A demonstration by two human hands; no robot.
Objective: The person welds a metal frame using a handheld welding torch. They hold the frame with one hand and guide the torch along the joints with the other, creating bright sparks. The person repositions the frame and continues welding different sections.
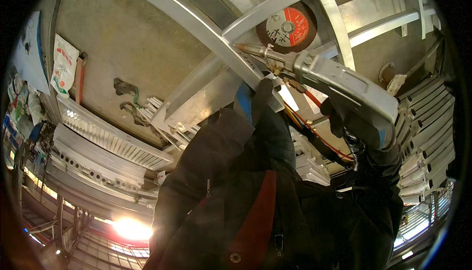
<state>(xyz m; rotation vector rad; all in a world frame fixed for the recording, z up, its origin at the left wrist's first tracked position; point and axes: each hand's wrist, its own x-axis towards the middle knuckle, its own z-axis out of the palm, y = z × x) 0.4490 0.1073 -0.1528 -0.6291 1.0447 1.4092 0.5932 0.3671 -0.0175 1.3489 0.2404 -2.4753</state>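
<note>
A grey handheld welding gun (344,81) with a copper-coloured nozzle lies across the right of the view. My right hand (344,122), in a dark glove with some blue, is closed around its handle. The nozzle tip touches or nearly touches a silvery metal frame (191,22), close to where a crossbar meets the long bar. At the near end of that bar is my left hand (255,98), gloved in dark and blue and seemingly closed on the metal; most of its fingers are hidden. Red and yellow cables hang below the gun.
A red-and-grey abrasive disc (300,27) lies beyond the nozzle, between the frame bars. Metal tubes (427,137) are stacked at right. A clamp-like tool (130,110), slatted metal panels (108,132) and a white printed bag (64,66) lie at left.
</note>
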